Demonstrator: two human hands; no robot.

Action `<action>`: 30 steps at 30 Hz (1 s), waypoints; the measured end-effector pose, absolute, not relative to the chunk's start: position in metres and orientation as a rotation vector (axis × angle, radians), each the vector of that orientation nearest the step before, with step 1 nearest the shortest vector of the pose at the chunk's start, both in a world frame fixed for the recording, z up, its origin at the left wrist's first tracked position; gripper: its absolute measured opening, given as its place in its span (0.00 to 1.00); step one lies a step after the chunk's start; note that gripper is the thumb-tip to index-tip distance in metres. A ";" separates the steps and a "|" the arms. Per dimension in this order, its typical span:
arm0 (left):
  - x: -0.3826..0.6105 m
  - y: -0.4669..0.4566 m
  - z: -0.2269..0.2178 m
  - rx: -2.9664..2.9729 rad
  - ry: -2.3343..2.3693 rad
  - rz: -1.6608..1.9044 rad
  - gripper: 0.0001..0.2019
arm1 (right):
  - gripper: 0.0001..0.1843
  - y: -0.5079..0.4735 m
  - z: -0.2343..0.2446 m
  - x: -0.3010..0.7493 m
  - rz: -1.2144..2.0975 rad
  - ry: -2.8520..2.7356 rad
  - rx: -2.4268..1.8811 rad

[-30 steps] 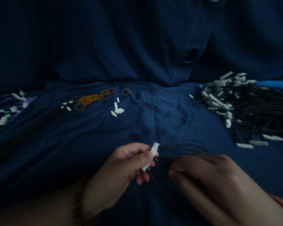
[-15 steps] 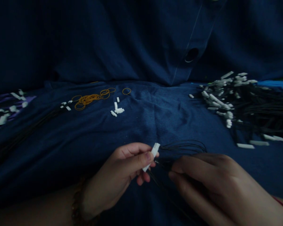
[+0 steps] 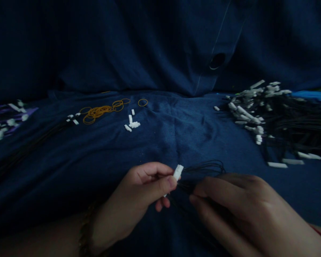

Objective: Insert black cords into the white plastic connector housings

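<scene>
Pinching a slim white connector (image 3: 178,172) between thumb and fingers, the left hand (image 3: 139,192) hides much of its lower part. The right hand (image 3: 235,208) has thumb and forefinger pressed together beside it, apparently on thin dark wires (image 3: 186,187); the exact grip is too dim to make out. The connector sits between the two hands, tilted, its slotted end pointing up and away. With so little of it exposed, a wire could be led to the wrong slot, and poor light would make that hard to notice. A slack pinch might let the connector twist if the right hand pushes or pulls unevenly.

Just beyond, a loose loop of wire (image 3: 204,165) bows out over the right hand's fingers, where it could snag on a knuckle and tug the others. Farther right, a tangled pile of wires with white ends (image 3: 248,114) could catch that loop if it swings across. Small white pieces (image 3: 133,124) lie loose on the rumpled blue cloth (image 3: 160,142); a pull on its folds might scatter them among the rubber bands (image 3: 98,112) near them.
</scene>
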State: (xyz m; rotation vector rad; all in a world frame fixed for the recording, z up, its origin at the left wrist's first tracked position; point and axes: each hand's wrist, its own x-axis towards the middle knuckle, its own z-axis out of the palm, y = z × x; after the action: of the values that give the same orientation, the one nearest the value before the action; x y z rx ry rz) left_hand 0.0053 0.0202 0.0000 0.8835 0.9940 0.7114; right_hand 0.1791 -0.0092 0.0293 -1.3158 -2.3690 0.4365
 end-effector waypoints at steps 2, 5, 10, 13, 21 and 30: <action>0.006 0.020 0.000 0.889 1.013 0.718 0.03 | 0.11 -0.010 0.029 0.179 0.401 -2.378 -1.285; 0.006 0.020 0.001 0.883 1.021 0.717 0.03 | 0.11 -0.010 0.028 0.179 0.330 -2.399 -1.240; 0.006 0.021 0.001 0.895 1.012 0.697 0.03 | 0.12 -0.011 0.024 0.178 0.259 -2.390 -1.173; 0.006 0.021 0.000 0.905 1.003 0.683 0.03 | 0.11 -0.010 0.023 0.175 0.271 -2.383 -1.239; 0.008 0.020 -0.002 0.947 1.017 0.684 0.05 | 0.10 -0.006 0.015 0.173 0.314 -2.393 -1.225; 0.009 0.019 -0.001 0.970 1.033 0.722 0.06 | 0.10 -0.004 0.011 0.171 0.232 -2.395 -1.174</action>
State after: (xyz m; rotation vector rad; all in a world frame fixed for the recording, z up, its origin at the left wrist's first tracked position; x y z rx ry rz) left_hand 0.0091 0.0191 -0.0014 0.9705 1.0331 0.7217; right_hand 0.1711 -0.0040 0.0112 -1.1736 -2.3948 0.2316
